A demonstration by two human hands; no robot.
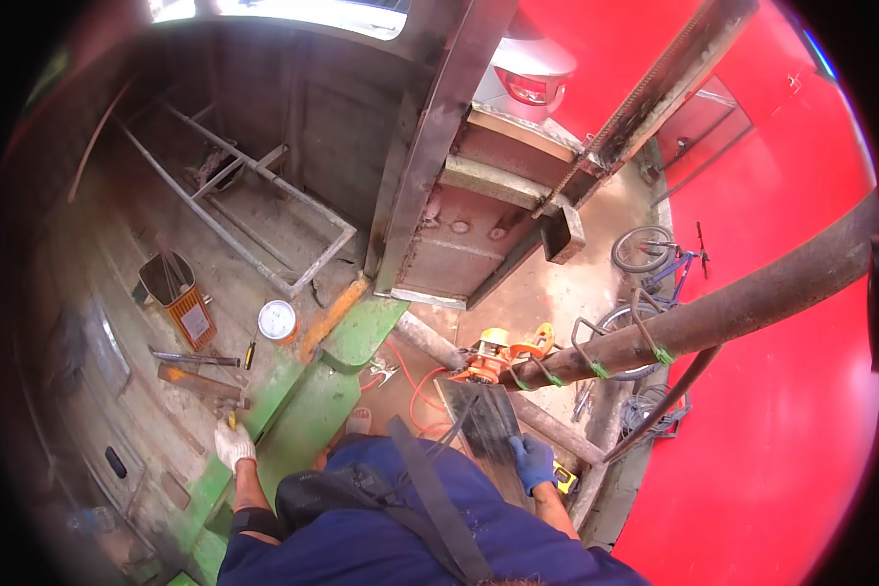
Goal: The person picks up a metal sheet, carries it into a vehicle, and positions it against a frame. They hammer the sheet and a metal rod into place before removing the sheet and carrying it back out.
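Observation:
My left hand (pixel 233 445), in a white glove, rests on the green-painted metal ledge (pixel 313 400) and is closed around a small yellow-handled tool (pixel 230 421). My right hand (pixel 534 461), in a blue glove, grips the lower edge of a dark flat metal plate (pixel 481 415) that leans in front of me. Just beyond the plate sits an orange power tool (pixel 498 354) with an orange cable (pixel 415 391) looping over the floor. My blue-clothed body and a dark strap fill the bottom of the view.
A thick rusty pipe (pixel 742 303) crosses from the right. A steel frame (pixel 264 210), an open tin with rods (pixel 181 298), a white round lid (pixel 277 319) and flat bars (pixel 197 359) lie to the left. A bicycle (pixel 654 256) stands by the red wall (pixel 781 420).

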